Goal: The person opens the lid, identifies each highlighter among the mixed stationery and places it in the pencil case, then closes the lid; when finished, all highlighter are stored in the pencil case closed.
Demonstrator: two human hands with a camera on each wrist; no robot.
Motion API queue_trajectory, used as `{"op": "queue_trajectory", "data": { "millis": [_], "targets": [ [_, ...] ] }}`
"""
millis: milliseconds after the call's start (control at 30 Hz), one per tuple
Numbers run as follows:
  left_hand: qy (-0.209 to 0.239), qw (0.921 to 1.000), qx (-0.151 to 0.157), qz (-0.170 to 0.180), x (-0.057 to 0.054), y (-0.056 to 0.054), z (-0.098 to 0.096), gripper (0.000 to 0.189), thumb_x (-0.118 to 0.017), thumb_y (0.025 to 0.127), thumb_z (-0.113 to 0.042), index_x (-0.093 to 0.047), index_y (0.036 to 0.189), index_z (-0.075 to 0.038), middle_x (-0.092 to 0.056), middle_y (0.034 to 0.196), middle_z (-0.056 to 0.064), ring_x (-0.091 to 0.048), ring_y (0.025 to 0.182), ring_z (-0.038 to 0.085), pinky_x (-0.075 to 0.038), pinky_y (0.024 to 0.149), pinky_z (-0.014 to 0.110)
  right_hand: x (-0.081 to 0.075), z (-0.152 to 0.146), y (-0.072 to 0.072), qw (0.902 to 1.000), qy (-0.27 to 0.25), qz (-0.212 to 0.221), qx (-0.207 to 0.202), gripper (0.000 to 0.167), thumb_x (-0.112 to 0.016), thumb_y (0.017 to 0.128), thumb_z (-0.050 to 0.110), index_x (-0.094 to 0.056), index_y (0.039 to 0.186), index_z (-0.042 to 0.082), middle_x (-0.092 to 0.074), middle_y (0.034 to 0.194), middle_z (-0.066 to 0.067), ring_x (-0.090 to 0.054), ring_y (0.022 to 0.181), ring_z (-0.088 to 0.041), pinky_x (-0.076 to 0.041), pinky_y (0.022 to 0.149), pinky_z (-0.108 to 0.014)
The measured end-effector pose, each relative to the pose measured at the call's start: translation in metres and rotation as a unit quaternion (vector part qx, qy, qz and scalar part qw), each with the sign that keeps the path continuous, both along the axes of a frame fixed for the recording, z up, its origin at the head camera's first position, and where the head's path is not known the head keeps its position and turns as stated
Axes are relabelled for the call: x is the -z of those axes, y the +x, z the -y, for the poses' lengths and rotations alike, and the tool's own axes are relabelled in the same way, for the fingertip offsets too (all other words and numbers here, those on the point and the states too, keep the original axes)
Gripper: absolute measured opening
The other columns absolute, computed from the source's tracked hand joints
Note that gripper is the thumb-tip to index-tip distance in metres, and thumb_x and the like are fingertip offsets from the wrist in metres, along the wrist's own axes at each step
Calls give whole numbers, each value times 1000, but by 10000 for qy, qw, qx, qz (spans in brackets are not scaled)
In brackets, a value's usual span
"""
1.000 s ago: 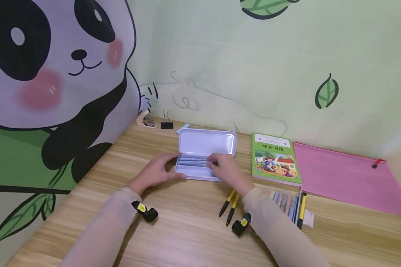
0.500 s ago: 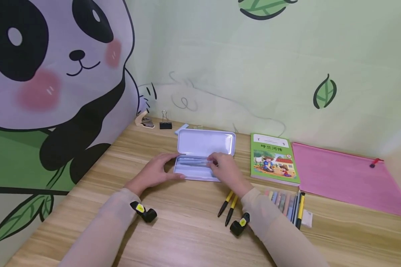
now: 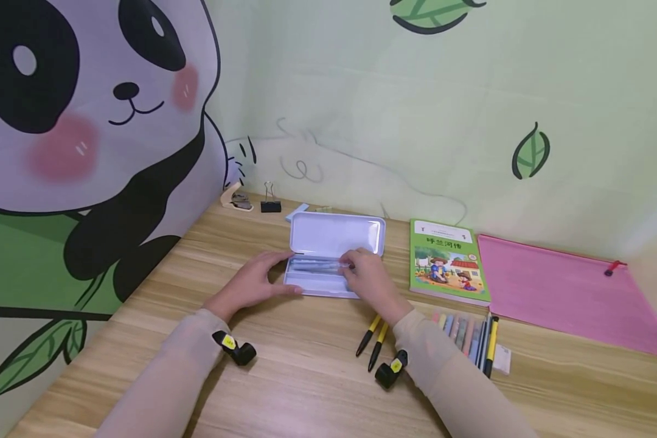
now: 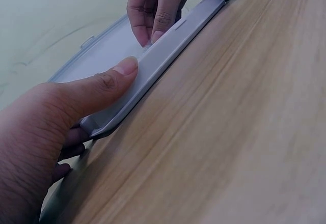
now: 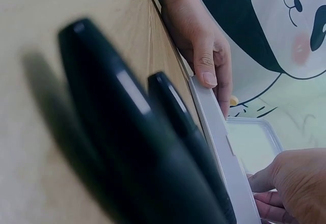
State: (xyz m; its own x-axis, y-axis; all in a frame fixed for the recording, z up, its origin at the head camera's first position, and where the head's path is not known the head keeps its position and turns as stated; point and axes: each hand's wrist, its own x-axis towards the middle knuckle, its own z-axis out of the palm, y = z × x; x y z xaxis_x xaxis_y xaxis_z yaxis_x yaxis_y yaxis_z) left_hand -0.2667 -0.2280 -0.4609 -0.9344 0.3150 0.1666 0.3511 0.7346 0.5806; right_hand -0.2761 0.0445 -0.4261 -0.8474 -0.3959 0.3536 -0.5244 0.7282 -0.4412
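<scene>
A pale lilac pencil case (image 3: 320, 286) lies on the table with its lid (image 3: 336, 234) raised. My left hand (image 3: 254, 281) grips the case's left end, thumb on the front rim (image 4: 125, 67) and the other fingers around the side. Inside the back compartment lie slim pale blue pens (image 3: 314, 266). My right hand (image 3: 369, 277) reaches into the right part of the case, where thumb and forefinger pinch the end of a pale pen; its tip is mostly hidden by the fingers. Two yellow-and-black pens (image 3: 377, 347) lie in front of the case, beside my right wrist.
Right of the case lies a green book (image 3: 449, 261), then a pink zip pouch (image 3: 553, 292). Several pastel markers and pens (image 3: 473, 337) sit by my right sleeve, near a small white block (image 3: 502, 359). A binder clip (image 3: 271, 207) and a stapler-like item (image 3: 236, 198) stand at the back left.
The view has shifted very slightly. Both hands stay at the pencil case, and the pale pens inside have shifted a little near the right fingertips.
</scene>
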Motion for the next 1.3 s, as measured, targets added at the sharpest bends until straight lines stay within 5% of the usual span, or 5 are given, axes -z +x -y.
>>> {"op": "queue_trajectory", "data": {
  "millis": [533, 900, 1300],
  "targets": [
    [37, 10000, -3, 28, -2, -2, -2, 100, -71, 71, -79, -49, 150, -21, -49, 152, 4, -40, 142, 28, -30, 118, 52, -9, -2, 2, 9991, 384, 89, -160, 19, -72, 91, 18, -74, 106, 7, -73, 104, -6, -66, 97, -20, -56, 88, -35],
    [75, 10000, 15, 39, 2, 0, -4, 100, -71, 71, -79, -49, 150, -20, -49, 151, 4, -41, 141, 28, -31, 118, 53, -31, -4, 16, 9959, 511, 123, -741, 26, -74, 92, 25, -73, 116, 16, -72, 113, 1, -66, 105, -19, -56, 91, -36],
    [90, 10000, 7, 18, 1, 1, -1, 103, -72, 70, -79, -48, 151, -20, -48, 152, 6, -40, 142, 31, -30, 117, 54, -55, -33, 39, 9890, 750, -952, -845, 27, -73, 92, 40, -75, 114, 26, -73, 112, 10, -65, 108, -18, -52, 78, -40]
  ]
}}
